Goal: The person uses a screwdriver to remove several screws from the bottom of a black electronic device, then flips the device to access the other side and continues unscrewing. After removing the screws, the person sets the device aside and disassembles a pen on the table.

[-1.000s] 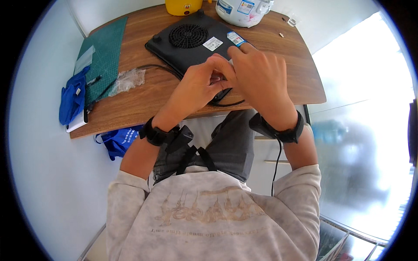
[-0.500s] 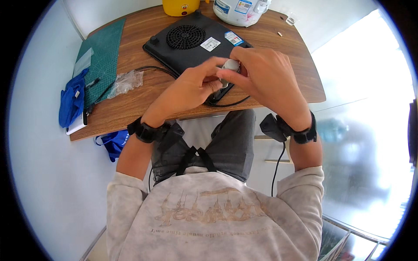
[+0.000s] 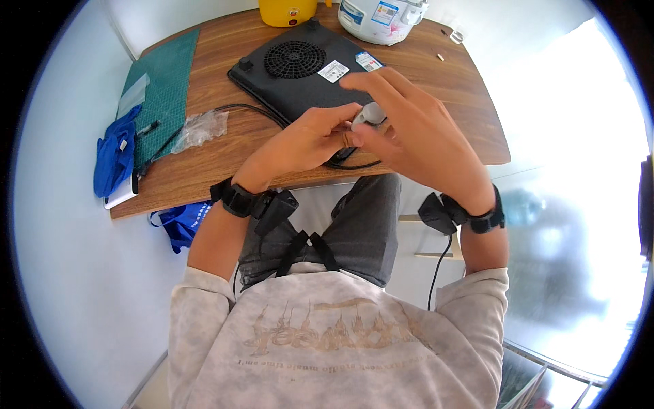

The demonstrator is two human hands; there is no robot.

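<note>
A small light-grey rounded piece (image 3: 370, 116) is between my hands, above the front corner of a black flat appliance (image 3: 279, 88). The appliance lies with its round vent grille up. My left hand (image 3: 310, 140) is closed, its thumb and fingers pinching the piece from the left. From the other side my right hand (image 3: 419, 129) holds it, thumb against its lower side. My right index finger sticks out over the appliance, away from the piece. My fingers hide much of the piece, so its exact kind cannot be told.
A black cable (image 3: 255, 108) runs beside the appliance. On the left are a green cutting mat (image 3: 163, 75), a crumpled clear plastic bag (image 3: 201, 129) and blue cloth (image 3: 114, 160). A yellow appliance (image 3: 286, 12) and a white pot-shaped one (image 3: 378, 24) stand at the back of the wooden table (image 3: 456, 102).
Both hands and the grey piece have shifted slightly right and toward me. My right index finger has lifted off the piece and stretched out to the left.
</note>
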